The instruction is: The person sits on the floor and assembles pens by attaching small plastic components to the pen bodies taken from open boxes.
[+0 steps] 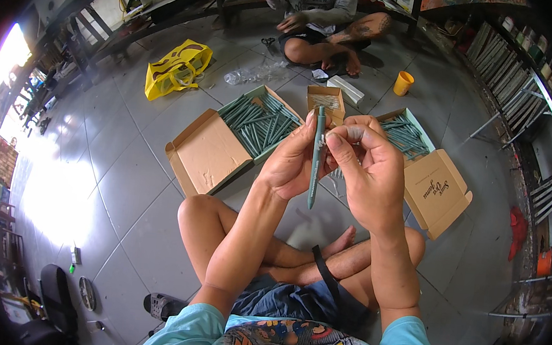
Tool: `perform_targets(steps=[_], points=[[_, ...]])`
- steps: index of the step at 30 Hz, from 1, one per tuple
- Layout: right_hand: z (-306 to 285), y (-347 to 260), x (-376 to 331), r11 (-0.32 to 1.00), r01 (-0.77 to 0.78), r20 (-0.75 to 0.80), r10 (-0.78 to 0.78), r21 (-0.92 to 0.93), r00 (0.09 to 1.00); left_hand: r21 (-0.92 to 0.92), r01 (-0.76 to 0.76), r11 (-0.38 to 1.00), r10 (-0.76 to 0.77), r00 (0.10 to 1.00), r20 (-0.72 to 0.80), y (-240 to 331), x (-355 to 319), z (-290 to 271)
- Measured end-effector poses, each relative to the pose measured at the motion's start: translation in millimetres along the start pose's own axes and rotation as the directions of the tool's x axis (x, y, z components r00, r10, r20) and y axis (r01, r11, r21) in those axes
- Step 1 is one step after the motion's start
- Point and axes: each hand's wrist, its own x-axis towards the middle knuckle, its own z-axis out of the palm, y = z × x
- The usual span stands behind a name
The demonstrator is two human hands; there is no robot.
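A dark green pen (315, 169) is held upright in front of me, its lower end pointing toward my lap. My left hand (292, 161) grips its upper part, with the thumb along the side. Close against the pen's right side, my right hand (370, 170) has thumb and forefinger pinched together. A small pale bit shows by those fingertips, too small to name. Beyond my left hand lies an open cardboard box (201, 157) full of similar green pens (260, 122). Behind my right hand, a second open box (440, 189) holds more green pens (403, 136).
A small brown box (317, 92) with clear pieces sits between the pen boxes. Farther off are a white long box (346, 90), an orange cup (403, 83), clear plastic (258, 72) and a yellow bag (178, 67). Another person (320, 20) sits cross-legged opposite on the tiled floor (123, 141).
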Motion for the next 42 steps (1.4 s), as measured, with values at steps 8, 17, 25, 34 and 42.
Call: perform_targets(steps=[8, 17, 25, 34, 42], points=[[0.7, 1.0, 0.8, 1.000, -0.003, -0.013, 0.003, 0.009, 1.000, 0.015, -0.014, 1.000, 0.014, 1.000, 0.026, -0.4, -0.2, -3.1], [1.5, 3.5, 0.2, 0.999, -0.025, -0.029, 0.026, 0.019, 0.999, 0.027, 0.004, 1.000, -0.004, 1.000, 0.025, -0.7, -2.0, 0.2], [1.8, 4.7, 0.3, 1.000, -0.015, -0.036, 0.015, 0.008, 0.999, 0.024, -0.010, 1.000, 0.009, 1.000, 0.020, -2.2, -2.0, -1.8], [1.6, 4.6, -0.5, 1.000, -0.015, -0.053, 0.015, -0.010, 0.998, 0.056, -0.008, 0.998, 0.007, 1.000, 0.014, -2.2, -3.3, -2.3], [1.4, 6.9, 0.2, 1.000, -0.012, -0.063, 0.010, -0.028, 0.998, 0.057, -0.002, 0.998, 0.000, 0.999, 0.033, -2.5, -1.9, -2.5]])
